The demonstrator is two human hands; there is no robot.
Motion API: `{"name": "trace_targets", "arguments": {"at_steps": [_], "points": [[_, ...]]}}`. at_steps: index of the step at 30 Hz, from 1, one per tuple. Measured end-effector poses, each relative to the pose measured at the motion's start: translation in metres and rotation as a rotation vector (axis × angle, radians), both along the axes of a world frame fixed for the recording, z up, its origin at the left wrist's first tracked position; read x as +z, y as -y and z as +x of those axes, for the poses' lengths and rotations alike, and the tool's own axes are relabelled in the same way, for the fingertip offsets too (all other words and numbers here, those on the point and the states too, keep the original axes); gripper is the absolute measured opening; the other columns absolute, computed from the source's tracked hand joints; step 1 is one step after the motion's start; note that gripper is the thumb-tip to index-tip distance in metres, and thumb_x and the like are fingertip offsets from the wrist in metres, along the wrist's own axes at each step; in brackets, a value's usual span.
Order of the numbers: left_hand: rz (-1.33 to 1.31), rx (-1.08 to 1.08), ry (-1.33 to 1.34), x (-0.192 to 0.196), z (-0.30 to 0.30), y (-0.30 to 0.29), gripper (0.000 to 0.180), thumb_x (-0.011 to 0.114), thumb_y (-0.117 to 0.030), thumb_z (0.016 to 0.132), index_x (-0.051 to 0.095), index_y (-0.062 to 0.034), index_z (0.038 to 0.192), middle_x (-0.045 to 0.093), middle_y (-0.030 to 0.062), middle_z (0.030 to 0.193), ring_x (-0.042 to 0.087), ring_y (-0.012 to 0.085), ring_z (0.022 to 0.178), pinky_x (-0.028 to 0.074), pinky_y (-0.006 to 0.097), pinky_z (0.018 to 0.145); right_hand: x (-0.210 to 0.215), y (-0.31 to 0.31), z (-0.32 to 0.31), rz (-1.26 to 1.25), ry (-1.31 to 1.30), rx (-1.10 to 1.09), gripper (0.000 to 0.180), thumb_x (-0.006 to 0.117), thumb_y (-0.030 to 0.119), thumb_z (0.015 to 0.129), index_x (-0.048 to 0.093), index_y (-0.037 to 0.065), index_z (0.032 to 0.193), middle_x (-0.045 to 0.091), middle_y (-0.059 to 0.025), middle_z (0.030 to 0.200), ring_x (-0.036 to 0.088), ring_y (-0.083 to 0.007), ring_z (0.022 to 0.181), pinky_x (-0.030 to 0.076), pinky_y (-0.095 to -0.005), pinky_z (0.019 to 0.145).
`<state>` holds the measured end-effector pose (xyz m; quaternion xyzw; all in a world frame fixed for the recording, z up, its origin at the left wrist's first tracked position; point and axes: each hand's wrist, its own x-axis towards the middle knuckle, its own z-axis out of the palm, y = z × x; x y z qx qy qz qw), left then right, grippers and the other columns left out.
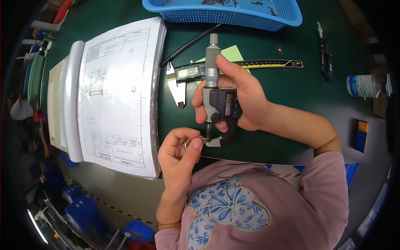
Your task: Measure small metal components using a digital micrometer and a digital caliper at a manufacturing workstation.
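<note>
My right hand [246,91] is wrapped round a digital micrometer [216,102], its thumb against the grey barrel and its small display facing up. The micrometer's jaw end points toward me. My left hand [179,154] pinches a thin metal pin [204,138] between thumb and forefinger, its tip at the measuring gap. More small metal pieces show within the curled left fingers, too partly hidden to make out. Beyond the micrometer lies a digital caliper [189,72] on the green table, partly covered by my right hand and the micrometer.
An open binder with a technical drawing [112,100] lies at the left. A blue plastic basket [225,16] of small metal pins stands at the far side. A black pen [189,46], green paper [233,54], a black tool [326,58] and a white-labelled container [362,86] are also on the table.
</note>
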<state>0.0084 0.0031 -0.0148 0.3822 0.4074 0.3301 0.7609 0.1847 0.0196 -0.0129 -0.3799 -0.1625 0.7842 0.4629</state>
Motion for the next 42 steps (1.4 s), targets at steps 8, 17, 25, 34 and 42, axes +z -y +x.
{"name": "trace_targets", "arguments": {"at_steps": [8,17,25,34,42], "points": [[0.015,-0.016,-0.051,-0.001,0.000,-0.001,0.011,0.055,-0.005,0.079,0.051,0.0014,0.086,0.050,-0.0006,0.069,0.039,0.0011,0.055,0.029,0.014,0.047,0.001,0.001,-0.002,0.001,0.009,-0.015,0.067,0.016,0.057,0.082,0.053,0.002,0.083,0.057,-0.0122,0.066,0.047,-0.0130,0.043,0.037,-0.0220,0.037],[0.056,-0.049,-0.022,-0.004,-0.001,0.000,0.007,0.054,-0.002,0.079,0.051,0.0022,0.084,0.049,0.0013,0.079,0.039,0.0021,0.061,0.030,0.014,0.050,-0.004,0.001,-0.001,0.009,-0.050,-0.017,0.063,0.015,0.053,0.084,0.053,0.002,0.084,0.057,-0.0127,0.066,0.047,-0.0131,0.043,0.037,-0.0221,0.037],[0.010,-0.039,-0.036,-0.003,0.002,-0.001,0.009,0.054,-0.002,0.078,0.051,0.0017,0.086,0.049,0.0013,0.079,0.040,0.0020,0.061,0.031,0.014,0.050,-0.001,0.000,0.001,0.023,0.001,-0.016,0.065,0.021,0.058,0.081,0.054,0.002,0.081,0.058,-0.0125,0.066,0.047,-0.0133,0.042,0.037,-0.0219,0.037],[-0.038,-0.088,0.127,-0.009,0.002,0.000,0.006,0.051,-0.003,0.081,0.047,-0.0009,0.085,0.049,0.0015,0.084,0.040,0.0027,0.064,0.033,0.015,0.054,-0.001,0.003,0.002,-0.049,-0.035,-0.023,0.067,0.016,0.058,0.082,0.053,0.001,0.084,0.056,-0.0114,0.065,0.046,-0.0148,0.042,0.037,-0.0230,0.038],[-0.099,-0.014,0.122,-0.010,0.004,0.006,0.007,0.048,-0.006,0.082,0.047,-0.0028,0.088,0.049,0.0037,0.079,0.041,0.0058,0.059,0.034,0.018,0.053,-0.006,0.006,0.003,0.002,-0.102,-0.037,0.065,0.015,0.052,0.084,0.053,-0.001,0.083,0.056,-0.0139,0.062,0.046,-0.0165,0.037,0.039,-0.0236,0.035]]}}
